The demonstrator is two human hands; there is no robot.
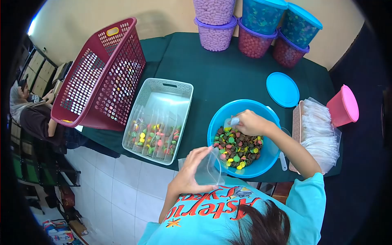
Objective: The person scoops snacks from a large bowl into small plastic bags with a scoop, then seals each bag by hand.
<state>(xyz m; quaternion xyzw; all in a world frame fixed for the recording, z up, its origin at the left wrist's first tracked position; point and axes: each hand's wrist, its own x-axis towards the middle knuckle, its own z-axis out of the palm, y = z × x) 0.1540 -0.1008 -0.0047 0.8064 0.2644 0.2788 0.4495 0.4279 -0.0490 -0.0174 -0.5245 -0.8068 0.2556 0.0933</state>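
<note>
My left hand (pixel 188 173) grips a clear plastic bag (pixel 209 168) by its side, near the front rim of the blue bowl (pixel 267 163). The bag's mouth is spread and I see nothing inside it. Over the bowl, my right hand (pixel 251 122) is closed on a small whitish scoop (pixel 231 122), held just above the candies. The round candies (pixel 239 149), brown, green, yellow and pinkish-red, heap in the bowl. Fingers partly hide the scoop's handle.
Filled candy bags (pixel 157 141) stand in a pale basket (pixel 157 85) at left, beside a maroon laundry basket (pixel 118 69). Flat clear bags (pixel 316 134), a blue lid (pixel 282 90) and a pink tub (pixel 342 107) lie right. Stacked candy tubs (pixel 257 38) line the back. Another person (pixel 36 118) is far left.
</note>
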